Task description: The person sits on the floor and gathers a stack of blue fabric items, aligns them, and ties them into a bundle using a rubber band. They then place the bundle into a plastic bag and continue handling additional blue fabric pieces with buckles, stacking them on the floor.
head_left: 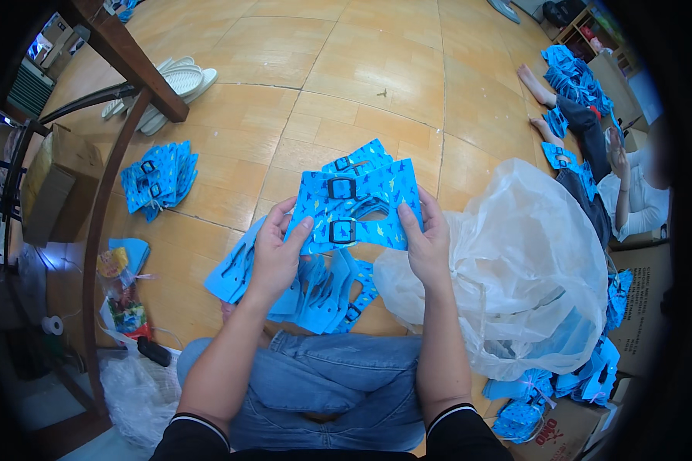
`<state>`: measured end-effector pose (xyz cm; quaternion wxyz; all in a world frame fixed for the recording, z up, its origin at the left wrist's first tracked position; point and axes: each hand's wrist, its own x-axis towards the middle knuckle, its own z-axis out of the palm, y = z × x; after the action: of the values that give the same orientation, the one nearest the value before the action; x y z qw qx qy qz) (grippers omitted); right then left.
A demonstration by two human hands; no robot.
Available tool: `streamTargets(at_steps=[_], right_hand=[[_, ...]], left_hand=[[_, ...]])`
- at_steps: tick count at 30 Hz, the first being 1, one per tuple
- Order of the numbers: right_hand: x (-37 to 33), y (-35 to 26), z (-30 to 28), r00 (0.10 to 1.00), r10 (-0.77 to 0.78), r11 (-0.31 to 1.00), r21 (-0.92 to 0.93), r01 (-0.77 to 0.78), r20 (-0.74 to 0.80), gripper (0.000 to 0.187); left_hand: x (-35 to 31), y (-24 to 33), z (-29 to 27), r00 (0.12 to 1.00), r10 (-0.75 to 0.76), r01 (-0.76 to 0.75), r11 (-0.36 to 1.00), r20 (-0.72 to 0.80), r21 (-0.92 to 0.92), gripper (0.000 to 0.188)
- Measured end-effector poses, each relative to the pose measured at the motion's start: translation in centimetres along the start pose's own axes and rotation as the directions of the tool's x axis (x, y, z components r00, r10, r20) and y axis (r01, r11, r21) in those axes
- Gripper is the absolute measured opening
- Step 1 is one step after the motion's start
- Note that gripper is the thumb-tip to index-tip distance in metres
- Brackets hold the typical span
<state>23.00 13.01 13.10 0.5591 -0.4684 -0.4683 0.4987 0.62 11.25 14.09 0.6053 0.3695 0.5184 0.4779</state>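
Above my lap, I hold a flat blue printed piece [388,183] with two black buckles and a curved cutout. My left hand [275,246] grips its left edge, thumb on the front face. Opposite, my right hand [428,240] pinches the right edge the same way. My fingers behind it are hidden. Just past its top edge shows another blue printed piece [373,156] with a buckle. On the floor beneath my hands lies a fanned pile of blue pieces [307,296], some plain side up.
A stack of blue pieces [160,180] lies left, near pale sandals [181,79] and a wooden frame [134,54]. At right sits a translucent plastic bag [527,261], with blue bundles [524,411] and cartons [642,307] beside it. Another person [627,180] sits farther right.
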Motion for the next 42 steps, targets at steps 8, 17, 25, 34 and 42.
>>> streamTargets(at_steps=[8, 17, 25, 34, 42], right_hand=[[-0.2, 0.0, 0.3, 0.999, -0.015, 0.996, -0.090, 0.012, -0.033, 0.050], [-0.1, 0.4, 0.0, 0.999, 0.004, 0.997, -0.078, -0.008, -0.050, 0.050], [-0.1, 0.1, 0.2, 0.981, -0.087, 0.907, -0.420, 0.007, -0.171, 0.049], [-3.4, -0.2, 6.2, 0.883, -0.375, 0.670, -0.577, 0.468, 0.281, 0.053], [-3.2, -0.3, 4.8, 0.994, -0.093, 0.900, -0.421, 0.111, 0.064, 0.031]], left_hand=[[0.2, -0.7, 0.2, 0.987, 0.161, -0.158, 0.971, 0.004, -0.180, 0.035], [0.2, -0.8, 0.3, 0.989, 0.143, -0.136, 0.969, 0.019, -0.207, 0.032], [-0.6, 0.3, -0.1, 0.958, -0.105, 0.195, 0.921, 0.269, -0.336, 0.029], [-1.3, -0.7, 1.6, 0.986, 0.059, -0.014, 0.962, 0.157, -0.273, 0.036], [-2.2, -1.5, 2.6, 0.970, 0.113, -0.085, 0.987, 0.217, -0.134, 0.035]])
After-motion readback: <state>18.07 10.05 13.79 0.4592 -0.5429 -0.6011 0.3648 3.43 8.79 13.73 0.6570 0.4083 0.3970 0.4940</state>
